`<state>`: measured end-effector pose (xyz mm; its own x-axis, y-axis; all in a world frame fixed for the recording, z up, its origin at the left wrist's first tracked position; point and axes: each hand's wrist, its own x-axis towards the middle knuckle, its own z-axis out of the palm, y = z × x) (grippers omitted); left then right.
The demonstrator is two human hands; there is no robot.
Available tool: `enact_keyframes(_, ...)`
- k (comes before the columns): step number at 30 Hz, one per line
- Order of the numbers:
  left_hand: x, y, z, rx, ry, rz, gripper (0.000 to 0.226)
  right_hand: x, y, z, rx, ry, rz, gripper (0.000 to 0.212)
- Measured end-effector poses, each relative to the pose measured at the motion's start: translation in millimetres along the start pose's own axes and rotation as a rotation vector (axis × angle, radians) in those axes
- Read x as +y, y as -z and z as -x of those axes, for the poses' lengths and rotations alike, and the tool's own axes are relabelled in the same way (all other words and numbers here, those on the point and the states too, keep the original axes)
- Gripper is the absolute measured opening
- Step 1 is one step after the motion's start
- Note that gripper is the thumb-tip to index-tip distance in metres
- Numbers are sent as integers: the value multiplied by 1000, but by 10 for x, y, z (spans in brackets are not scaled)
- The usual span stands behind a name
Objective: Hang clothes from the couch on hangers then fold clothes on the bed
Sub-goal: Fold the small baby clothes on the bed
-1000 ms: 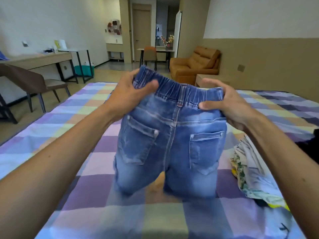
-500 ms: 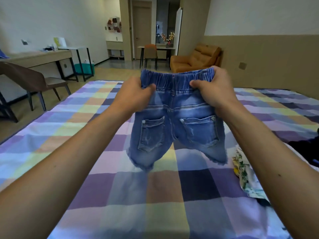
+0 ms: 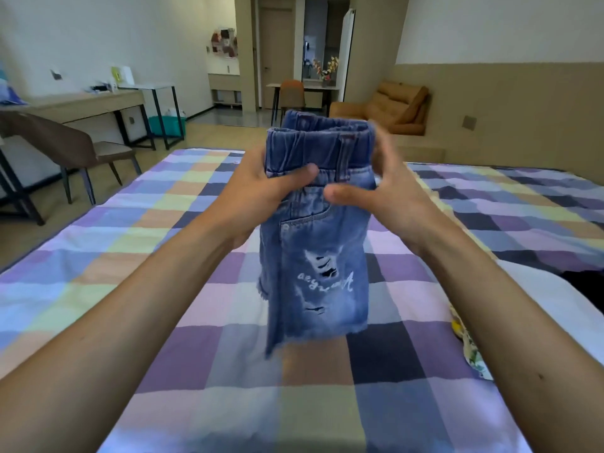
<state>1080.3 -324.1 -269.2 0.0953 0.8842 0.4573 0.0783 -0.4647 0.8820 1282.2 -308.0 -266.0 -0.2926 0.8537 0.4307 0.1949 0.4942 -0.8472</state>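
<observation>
Blue denim shorts [image 3: 317, 273], folded in half lengthwise, hang in the air above the checked bed [image 3: 163, 256]. Ripped patches and white lettering show on the side facing me. My left hand [image 3: 261, 194] grips the elastic waistband at its left edge, thumb across the front. My right hand [image 3: 385, 194] is at the right edge of the waistband, thumb on the front of the denim; its fingers are blurred and spread beside the fabric. The frayed leg hems dangle just above the bedspread.
A floral garment [image 3: 470, 351] and a dark garment [image 3: 585, 282] lie on the bed's right side. An orange couch [image 3: 392, 109] stands by the far wall. A chair [image 3: 72, 148] and desk [image 3: 88, 106] stand to the left of the bed.
The shorts were held spread out by both waistband corners, back pockets toward me. My hands have come together, and the shorts are now folded in half with the ripped front showing.
</observation>
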Motion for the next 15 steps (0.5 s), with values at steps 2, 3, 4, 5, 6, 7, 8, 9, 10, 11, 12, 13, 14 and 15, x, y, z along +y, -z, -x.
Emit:
enact_keyframes(2,-79,9,25,-29,17,95,33,121,-54,-8,-94,-111,-191,59)
enact_keyframes(3,-139,34,35,-53,20,124,45,149,-90,-11,-62,-121,-235,45)
enact_keyframes(4,-202,57,56,-97,39,137,56,174,-121,-11,-21,-118,-270,37)
enact_keyframes(5,-276,73,80,-152,67,126,58,202,-138,-11,13,-117,-307,34)
enact_keyframes(6,-334,74,113,-204,101,99,53,237,-136,-18,28,-120,-341,33)
enact_keyframes(7,-400,70,138,-239,138,75,50,268,-127,-30,27,-138,-354,33)
enact_keyframes(8,-462,67,142,-239,167,51,47,306,-117,-54,13,-164,-343,34)
enact_keyframes(9,-511,68,123,-217,182,19,43,357,-100,-91,-2,-186,-311,35)
enact_keyframes(10,-560,69,82,-188,189,-17,38,411,-77,-136,-14,-199,-263,36)
enact_keyframes(11,-588,73,19,-158,198,-53,32,441,-58,-175,-17,-195,-216,35)
enact_keyframes(12,-596,78,-54,-131,208,-77,27,456,-39,-216,-1,-178,-167,33)
enact_keyframes(13,-588,85,-131,-102,209,-90,25,445,-22,-254,24,-142,-125,30)
enact_keyframes(14,-555,93,-201,-80,191,-95,24,417,-1,-292,47,-89,-89,28)
enact_keyframes(15,-483,95,-260,-62,166,-84,25,357,16,-314,63,-23,-57,28)
